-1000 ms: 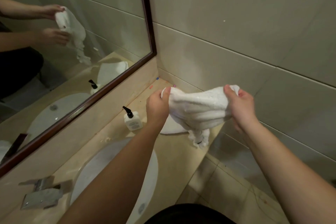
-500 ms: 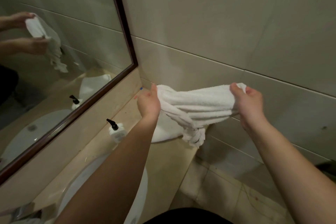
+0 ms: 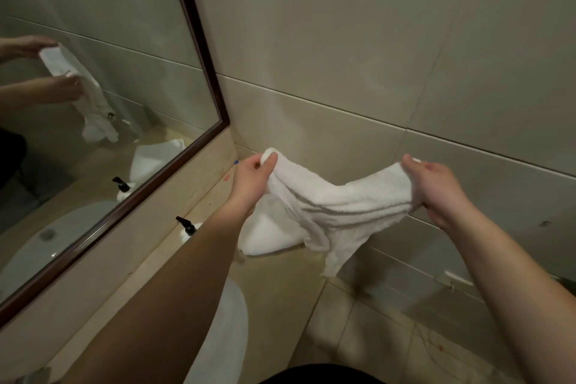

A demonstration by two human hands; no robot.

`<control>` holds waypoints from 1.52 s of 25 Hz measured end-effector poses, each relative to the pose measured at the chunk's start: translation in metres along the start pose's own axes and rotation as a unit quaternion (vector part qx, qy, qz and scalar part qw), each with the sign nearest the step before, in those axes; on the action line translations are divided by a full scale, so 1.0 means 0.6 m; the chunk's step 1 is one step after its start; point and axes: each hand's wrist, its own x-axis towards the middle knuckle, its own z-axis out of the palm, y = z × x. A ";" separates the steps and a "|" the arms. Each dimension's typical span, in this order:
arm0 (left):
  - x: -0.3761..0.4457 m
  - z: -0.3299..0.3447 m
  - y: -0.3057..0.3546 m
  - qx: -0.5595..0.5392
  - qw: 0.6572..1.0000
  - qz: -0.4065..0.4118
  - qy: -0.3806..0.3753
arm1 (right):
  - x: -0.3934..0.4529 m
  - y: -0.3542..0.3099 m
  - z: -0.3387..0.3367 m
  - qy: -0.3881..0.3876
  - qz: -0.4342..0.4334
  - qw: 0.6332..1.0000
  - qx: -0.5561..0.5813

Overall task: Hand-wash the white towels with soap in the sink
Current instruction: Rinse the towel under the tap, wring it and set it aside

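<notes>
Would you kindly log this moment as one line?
hands: left, right hold towel spread | over counter | second towel on counter

fluffy terry-cloth towel, glossy wall tiles

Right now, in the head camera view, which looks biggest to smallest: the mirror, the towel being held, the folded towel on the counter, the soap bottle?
1. Mirror
2. Held towel, though nearness to the camera enlarges it
3. Folded towel, partly hidden, so unsure
4. Soap bottle, mostly hidden behind the left arm
</notes>
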 end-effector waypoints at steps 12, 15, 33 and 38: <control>0.029 -0.026 0.003 0.015 0.988 -0.008 0.152 | 0.026 -0.028 -0.009 0.056 0.009 0.996 0.065; 0.025 -0.030 0.017 -0.200 0.966 -0.126 0.106 | 0.033 -0.031 -0.008 0.086 0.000 0.993 0.078; 0.033 -0.087 0.043 0.137 0.973 0.012 0.187 | 0.068 -0.041 -0.020 0.115 -0.004 0.992 0.050; 0.024 -0.077 0.050 -0.021 0.981 -0.073 0.177 | 0.070 -0.020 -0.026 0.112 0.001 0.993 0.037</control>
